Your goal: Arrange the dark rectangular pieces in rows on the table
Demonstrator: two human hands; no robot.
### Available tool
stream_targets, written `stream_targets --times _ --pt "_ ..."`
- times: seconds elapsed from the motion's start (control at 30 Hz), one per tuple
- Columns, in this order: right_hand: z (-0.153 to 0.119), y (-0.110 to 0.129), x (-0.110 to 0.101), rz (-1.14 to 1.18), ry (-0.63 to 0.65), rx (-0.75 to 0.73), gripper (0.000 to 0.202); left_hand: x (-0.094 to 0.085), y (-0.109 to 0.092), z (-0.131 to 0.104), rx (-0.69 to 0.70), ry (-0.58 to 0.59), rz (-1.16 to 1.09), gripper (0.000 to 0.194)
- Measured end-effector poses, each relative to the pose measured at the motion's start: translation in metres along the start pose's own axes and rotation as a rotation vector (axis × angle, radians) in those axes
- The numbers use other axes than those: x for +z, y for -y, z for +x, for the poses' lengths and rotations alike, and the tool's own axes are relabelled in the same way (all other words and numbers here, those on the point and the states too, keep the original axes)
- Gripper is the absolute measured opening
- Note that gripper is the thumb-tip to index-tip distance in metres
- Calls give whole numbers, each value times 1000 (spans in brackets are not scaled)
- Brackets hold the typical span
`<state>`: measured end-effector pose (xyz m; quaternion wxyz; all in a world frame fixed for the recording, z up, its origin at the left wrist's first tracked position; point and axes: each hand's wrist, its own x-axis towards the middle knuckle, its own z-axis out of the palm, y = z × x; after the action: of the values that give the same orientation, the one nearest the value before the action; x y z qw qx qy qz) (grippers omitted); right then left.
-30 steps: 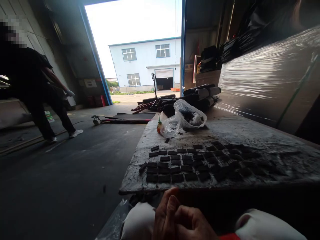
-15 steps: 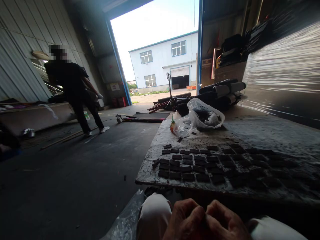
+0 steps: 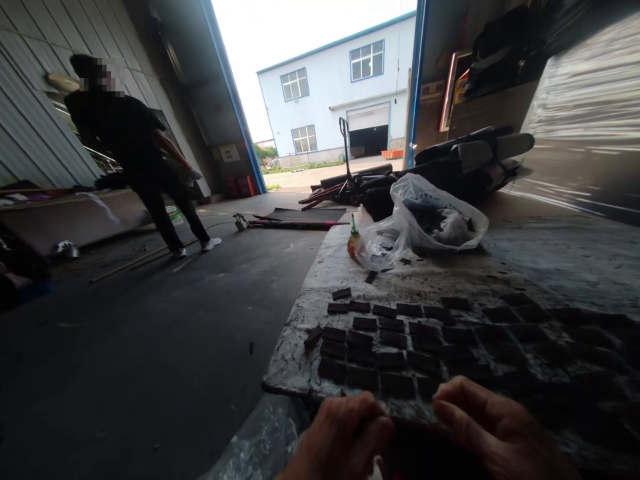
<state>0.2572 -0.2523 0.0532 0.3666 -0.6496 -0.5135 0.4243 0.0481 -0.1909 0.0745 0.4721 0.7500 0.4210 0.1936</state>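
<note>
At the bottom of the view, my left hand [image 3: 345, 437] has its fingers curled together at the table's near edge. To its right is my right hand [image 3: 493, 427], its thumb and forefinger bent close together. Dark material fills the gap between the hands, too dim to make out, so what either hand grips is unclear. Just beyond them, rows of small black rectangular pieces [image 3: 393, 361] lie on the worn grey table [image 3: 300, 333]. A bottle with a green tip [image 3: 354, 243] stands beside a clear plastic bag [image 3: 415, 220] holding dark items.
A person in black [image 3: 135, 140] stands on the floor at the left. Clear plastic sheeting [image 3: 270, 433] hangs by the table's near left corner. Dark rolls [image 3: 470, 157] are piled beyond the table, and a wrapped stack [image 3: 590, 113] stands at the right.
My hands have moved apart and up, nearer the table edge, with dark material now between them. The view has shifted, so the table and bag appear larger.
</note>
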Motion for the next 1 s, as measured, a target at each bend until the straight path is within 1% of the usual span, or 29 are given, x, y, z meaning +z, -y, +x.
stream_targets --times 0.07,0.13,0.2,0.23,0.3,0.37,0.43,0.5,0.57,0.67,0.77,0.83,0.93,1.0 --pt "20 7 0 -204 -40 -24 28 -24 15 7 18 -19 59 26" --pt "41 15 4 -360 -101 -65 23 -46 30 14 9 -54 78 26" --pt "61 21 12 -475 -151 -136 20 -63 44 21 -3 -81 84 24" --pt "71 22 17 -527 -156 -180 19 -69 50 24 0 -86 88 23" --pt "87 23 26 -637 -133 -265 17 -78 60 32 29 -80 99 20" --pt "100 20 34 -748 -126 -322 17 -83 68 41 84 -62 119 17" --pt "109 16 42 -832 -140 -349 14 -84 75 50 138 -56 144 16" --pt "117 12 50 -868 -163 -351 8 -84 79 59 178 -69 171 16" --pt "122 10 56 -865 -161 -339 6 -83 83 66 199 -80 193 17" --pt "126 12 60 -803 -153 -335 11 -83 86 71 226 -71 195 18" --pt "125 20 49 -648 -147 -315 13 -83 89 72 252 -53 190 17" --pt "120 25 33 -515 -139 -197 16 -83 92 72 293 -71 220 17" --pt "111 27 5 -319 -98 54 26 -81 93 73 420 -138 306 20" --pt "106 23 -10 -225 -42 156 29 -77 89 75 510 -120 353 19"
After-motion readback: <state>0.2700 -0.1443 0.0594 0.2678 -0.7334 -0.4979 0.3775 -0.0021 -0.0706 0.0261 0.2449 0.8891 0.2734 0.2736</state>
